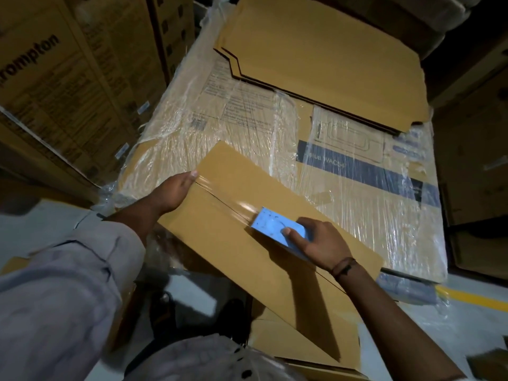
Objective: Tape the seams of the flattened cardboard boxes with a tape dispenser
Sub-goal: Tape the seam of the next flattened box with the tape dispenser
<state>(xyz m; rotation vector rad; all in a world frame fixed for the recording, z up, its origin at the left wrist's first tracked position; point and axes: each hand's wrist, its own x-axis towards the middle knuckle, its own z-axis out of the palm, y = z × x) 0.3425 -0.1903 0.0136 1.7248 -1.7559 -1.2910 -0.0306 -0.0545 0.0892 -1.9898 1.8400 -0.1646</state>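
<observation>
Supporting everything is a film-wrapped stack of cartons [247, 127], whose top serves as the work surface. More flat cartons [330, 64] lie across its far edge. The flattened box [220, 232] being taped lies over the stack's near edge, partly overhanging it towards the person.

The seam [327, 281] runs the box's length, from the far-left edge obliquely down to the near right. Glossy tape [228, 199] covers its far-left stretch; the near-right stretch, beyond the right wrist, is bare.

The left hand [173, 191] pinches the box's far-left edge, thumb on top at the tape's start and the other fingers hidden beneath. The right hand [319, 243] wraps closed around the blue tape dispenser [275, 229], which sits on the seam roughly mid-length at the tape's leading end.

The untaped seam lies behind the dispenser on the right-wrist side. The likely next pull is therefore along the seam's axis towards the near-right edge, away from the anchoring left hand.
</observation>
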